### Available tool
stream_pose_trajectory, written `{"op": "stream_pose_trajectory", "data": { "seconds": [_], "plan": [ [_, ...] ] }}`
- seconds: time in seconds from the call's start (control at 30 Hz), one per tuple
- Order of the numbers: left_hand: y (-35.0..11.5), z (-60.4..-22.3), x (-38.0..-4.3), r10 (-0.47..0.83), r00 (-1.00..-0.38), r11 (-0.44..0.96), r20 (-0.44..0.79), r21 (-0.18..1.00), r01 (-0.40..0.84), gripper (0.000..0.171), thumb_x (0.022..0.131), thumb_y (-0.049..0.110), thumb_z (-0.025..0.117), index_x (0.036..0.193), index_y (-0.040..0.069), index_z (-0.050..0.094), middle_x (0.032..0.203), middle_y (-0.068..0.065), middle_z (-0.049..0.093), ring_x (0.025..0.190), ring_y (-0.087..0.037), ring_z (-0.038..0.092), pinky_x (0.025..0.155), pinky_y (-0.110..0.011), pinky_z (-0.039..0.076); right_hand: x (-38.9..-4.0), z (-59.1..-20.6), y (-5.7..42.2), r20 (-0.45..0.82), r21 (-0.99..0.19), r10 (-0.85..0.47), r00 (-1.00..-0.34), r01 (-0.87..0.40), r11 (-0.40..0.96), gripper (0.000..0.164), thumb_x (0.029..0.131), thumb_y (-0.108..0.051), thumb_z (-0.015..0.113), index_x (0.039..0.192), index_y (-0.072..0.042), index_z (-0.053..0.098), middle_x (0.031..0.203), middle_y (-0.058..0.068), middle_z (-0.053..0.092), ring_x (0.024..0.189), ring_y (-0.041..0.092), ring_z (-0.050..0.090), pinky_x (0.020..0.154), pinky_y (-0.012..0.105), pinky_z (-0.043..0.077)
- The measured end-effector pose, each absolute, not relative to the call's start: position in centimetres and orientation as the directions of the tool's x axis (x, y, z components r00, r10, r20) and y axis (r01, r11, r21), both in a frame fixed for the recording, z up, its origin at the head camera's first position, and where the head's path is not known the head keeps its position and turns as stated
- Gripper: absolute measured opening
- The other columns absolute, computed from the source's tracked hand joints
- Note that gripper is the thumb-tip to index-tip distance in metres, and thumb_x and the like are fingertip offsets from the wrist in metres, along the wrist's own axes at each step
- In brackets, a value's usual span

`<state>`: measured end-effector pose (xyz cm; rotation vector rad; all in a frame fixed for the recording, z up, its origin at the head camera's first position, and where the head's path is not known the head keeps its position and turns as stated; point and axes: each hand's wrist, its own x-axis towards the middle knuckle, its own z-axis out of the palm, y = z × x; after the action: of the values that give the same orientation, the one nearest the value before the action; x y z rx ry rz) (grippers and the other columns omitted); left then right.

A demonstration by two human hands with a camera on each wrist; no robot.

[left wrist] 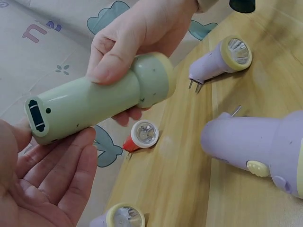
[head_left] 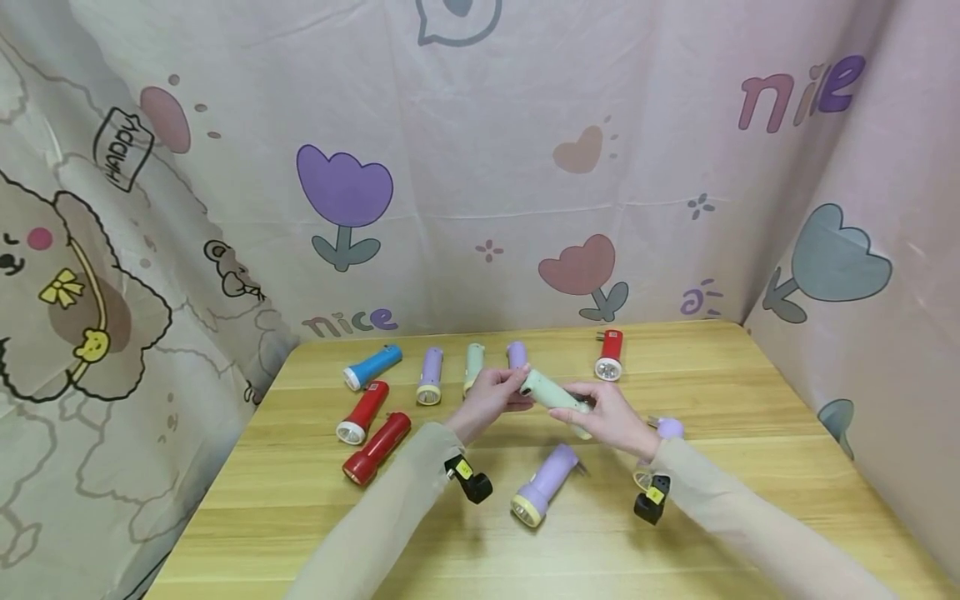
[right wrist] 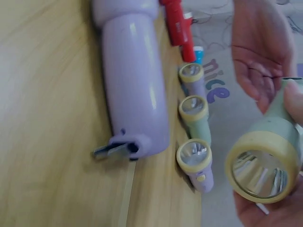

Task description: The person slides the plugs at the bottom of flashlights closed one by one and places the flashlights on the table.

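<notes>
My right hand (head_left: 611, 417) grips a pale green flashlight (head_left: 547, 390) above the table, thumb on top and fingers beneath. Its cream-rimmed lens shows in the right wrist view, and a dark slot in its tail end (left wrist: 37, 116) faces my left hand (left wrist: 52, 179). That left hand lies palm up at the tail, fingers loosely extended under it and touching the body. On the table below lies a purple flashlight (head_left: 551, 479) with plug prongs out. Another purple flashlight (head_left: 670, 428) is partly hidden by my right wrist, its prongs also out.
Along the back lie a blue flashlight (head_left: 375, 367), a purple one (head_left: 431, 371), a green one (head_left: 474, 364) and a partly covered purple one (head_left: 516, 354). Two red flashlights (head_left: 367, 408) (head_left: 381, 446) lie at left, another red flashlight (head_left: 612, 343) at back right. A printed curtain (head_left: 465, 167) encloses the wooden table (head_left: 292, 517).
</notes>
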<state>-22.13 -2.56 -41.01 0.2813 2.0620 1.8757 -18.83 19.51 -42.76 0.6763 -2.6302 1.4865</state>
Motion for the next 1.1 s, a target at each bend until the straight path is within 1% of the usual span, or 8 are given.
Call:
{"op": "stream_pose_trajectory", "data": {
  "seconds": [0.07,0.2,0.37,0.53,0.7,0.83,0.97,1.1],
  "plan": [
    [-2.6,-41.1,-22.1,0.365,-0.924,0.118,-0.119,0.99,-0.081,0.046,0.107,0.033,0.05,0.122,-0.008,0.065,0.118,-0.025,0.071,0.095,-0.019,0.076,0.091,-0.032,0.062,-18.9,-42.7,19.7,0.215,-0.825,-0.372,-0.903,-0.372,0.426,0.042,0.091,-0.024,0.075,0.124,0.0,0.068,0.113,0.019,0.074,0.082,0.008,0.066,0.067,0.021,0.058],
    [-2.7,-41.2,-22.2,0.371,-0.92,0.117,-0.129,0.989,-0.092,0.045,0.107,0.032,0.049,0.121,-0.008,0.065,0.117,-0.026,0.071,0.09,-0.014,0.075,0.09,-0.032,0.062,-19.0,-42.7,20.1,0.118,-0.875,-0.441,-0.89,-0.303,0.377,0.038,0.095,-0.021,0.07,0.123,0.004,0.067,0.107,0.027,0.072,0.077,0.006,0.067,0.065,0.021,0.058],
    [-3.1,-41.4,-22.7,0.37,-0.92,0.097,-0.125,0.991,-0.096,0.042,0.107,0.027,0.049,0.121,-0.01,0.064,0.112,-0.024,0.072,0.085,-0.011,0.073,0.088,-0.032,0.063,-19.0,-42.3,20.5,0.002,-0.942,-0.52,-0.854,-0.176,0.286,0.042,0.098,-0.02,0.064,0.128,0.009,0.06,0.113,0.032,0.069,0.084,0.007,0.069,0.073,0.021,0.059],
    [-3.4,-41.6,-23.2,0.371,-0.92,0.083,-0.128,0.991,-0.105,0.039,0.107,0.023,0.051,0.121,-0.01,0.064,0.102,-0.013,0.072,0.083,-0.011,0.072,0.087,-0.031,0.063,-19.0,-41.9,20.8,-0.06,-0.976,-0.59,-0.805,-0.075,0.202,0.049,0.098,-0.018,0.06,0.133,0.015,0.051,0.118,0.024,0.069,0.097,0.008,0.068,0.085,0.023,0.058],
    [-3.8,-41.8,-23.1,0.399,-0.905,0.105,-0.148,0.988,-0.115,0.039,0.107,0.023,0.051,0.125,-0.009,0.062,0.104,-0.014,0.073,0.082,-0.01,0.071,0.087,-0.032,0.063,-18.9,-42.4,21.1,-0.116,-0.993,-0.654,-0.747,0.065,0.103,0.054,0.099,-0.015,0.057,0.138,0.018,0.042,0.114,0.005,0.071,0.1,0.011,0.067,0.09,0.027,0.058],
    [-4.6,-42.4,-22.9,0.425,-0.892,0.139,-0.155,0.985,-0.105,0.04,0.107,0.025,0.05,0.131,-0.005,0.059,0.116,-0.02,0.07,0.092,-0.017,0.074,0.094,-0.036,0.061,-18.9,-43.1,21.2,-0.141,-0.988,-0.684,-0.716,0.148,0.048,0.053,0.1,-0.013,0.054,0.14,0.02,0.039,0.109,-0.004,0.073,0.098,0.009,0.067,0.091,0.026,0.056],
    [-5.5,-43.0,-22.4,0.434,-0.894,0.231,-0.115,0.973,-0.013,0.038,0.107,0.023,0.048,0.132,-0.004,0.057,0.121,-0.024,0.067,0.105,-0.031,0.072,0.099,-0.045,0.059,-19.2,-43.7,21.2,-0.177,-0.977,-0.671,-0.72,0.212,0.03,0.056,0.101,-0.015,0.053,0.142,0.019,0.036,0.11,-0.002,0.074,0.104,0.012,0.067,0.094,0.025,0.056],
    [-6.3,-43.3,-21.9,0.421,-0.905,0.398,-0.068,0.91,0.116,0.037,0.106,0.021,0.049,0.132,-0.004,0.057,0.123,-0.024,0.067,0.109,-0.034,0.069,0.096,-0.044,0.06,-19.7,-44.1,20.8,-0.227,-0.966,-0.614,-0.756,0.253,0.046,0.059,0.102,-0.02,0.054,0.143,0.019,0.035,0.116,0.004,0.071,0.11,0.016,0.066,0.096,0.027,0.056]
  ]
}}
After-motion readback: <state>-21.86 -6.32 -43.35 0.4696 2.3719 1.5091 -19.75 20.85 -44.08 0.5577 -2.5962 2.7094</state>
